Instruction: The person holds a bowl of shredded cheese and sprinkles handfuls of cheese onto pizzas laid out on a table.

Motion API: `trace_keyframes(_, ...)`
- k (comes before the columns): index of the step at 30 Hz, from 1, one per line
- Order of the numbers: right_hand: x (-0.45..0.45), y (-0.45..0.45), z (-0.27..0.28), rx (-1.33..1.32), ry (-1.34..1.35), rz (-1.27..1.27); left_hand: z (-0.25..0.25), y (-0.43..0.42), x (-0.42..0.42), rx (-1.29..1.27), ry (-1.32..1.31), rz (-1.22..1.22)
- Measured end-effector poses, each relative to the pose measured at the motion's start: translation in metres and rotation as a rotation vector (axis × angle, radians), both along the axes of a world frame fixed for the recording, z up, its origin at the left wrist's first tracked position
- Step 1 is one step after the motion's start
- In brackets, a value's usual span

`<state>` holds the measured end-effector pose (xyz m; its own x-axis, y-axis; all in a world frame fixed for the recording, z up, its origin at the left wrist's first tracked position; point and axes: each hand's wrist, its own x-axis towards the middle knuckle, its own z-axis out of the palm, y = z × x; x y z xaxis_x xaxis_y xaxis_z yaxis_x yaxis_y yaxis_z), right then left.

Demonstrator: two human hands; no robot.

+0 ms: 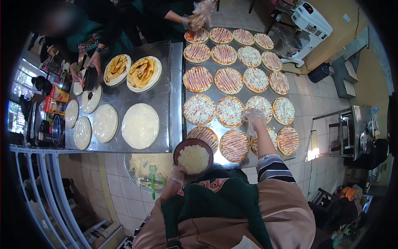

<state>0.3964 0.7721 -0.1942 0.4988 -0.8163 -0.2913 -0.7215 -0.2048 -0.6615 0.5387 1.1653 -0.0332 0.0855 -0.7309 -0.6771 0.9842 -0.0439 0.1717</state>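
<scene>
The step in hand appears to be scattering a topping over flat round pizza bases striped with red and white sauce (234, 146), set in rows on a shiny metal table (214, 127). The left hand (177, 175), in a clear plastic glove, grasps a dark brown round bowl (194, 142) by its near side; the bowl is at the near edge of the table and holds a heap of fine white shreds (193, 159). The right hand (253, 118), gloved alike, is over the fourth and fifth rows, beside a round already covered in white shreds (230, 111); its fingers point down, but the glare on the plastic leaves me unable to tell whether they are clenched on shreds or released. Several rounds, including some in the nearest row, show bare stripes, so the next move calls for an even spread from loose fingers, with the bowl kept level and close. Below the left-hand table, a wide clear tub (143, 185) holds a pale creamy mixture (139, 166), with a green-handled utensil (153, 178) resting in it.
</scene>
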Motion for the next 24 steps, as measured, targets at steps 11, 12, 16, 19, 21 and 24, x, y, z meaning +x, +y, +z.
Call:
trace_keyframes(11, -0.004, 0.004, -0.003, 0.018, 0.034, 0.036, 0.01, -0.016, -0.011, -0.015, -0.014, 0.01)
trace_keyframes(12, 0.001, 0.019, 0.036, -0.013, 0.186, 0.075, 0.011, -0.017, -0.013, -0.016, -0.015, 0.012)
trace_keyframes(16, 0.0, 0.018, 0.018, 0.117, 0.148, 0.082, 0.015, -0.021, -0.019, -0.023, -0.02, 0.027)
trace_keyframes(19, 0.021, 0.063, 0.163, 0.154, 0.193, -0.083, 0.02, -0.032, -0.023, 0.002, -0.023, 0.052)
trace_keyframes(21, 0.016, 0.072, 0.157, 0.477, -0.187, -0.102, 0.014, -0.034, -0.028, 0.032, -0.032, 0.082)
trace_keyframes(24, 0.021, 0.096, 0.189, 0.597, -0.436, 0.46, -0.057, -0.03, -0.036, 0.13, -0.481, 0.04)
